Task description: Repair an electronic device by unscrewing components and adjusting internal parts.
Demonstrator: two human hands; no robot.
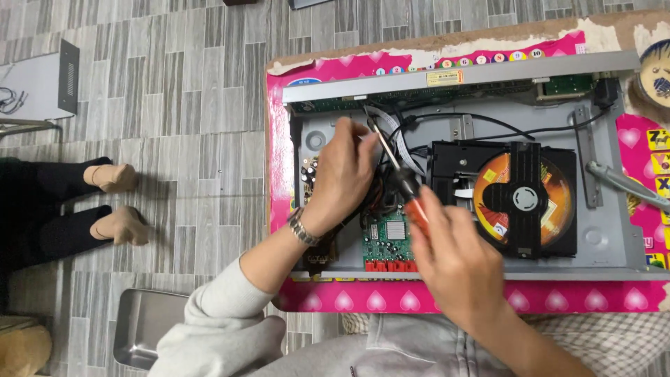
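Note:
An opened grey disc player point(607, 237) lies on a pink table point(377, 301). My right hand point(457, 262) grips a screwdriver point(398, 178) with a red and black handle, its shaft pointing up toward the back left of the case. My left hand point(342, 174) reaches into the left part of the case, fingers closed around the screwdriver's tip area near black wires point(419, 119). A green circuit board point(389, 244) sits between my hands. The black disc drive point(520, 199) with an orange disc fills the middle right.
A grey tool handle point(624, 183) rests on the player's right side. A round patterned dish point(656, 70) sits at the table's far right corner. On the tiled floor are a metal tray point(143, 324), a grey cover panel point(38, 84), and another person's feet point(115, 202).

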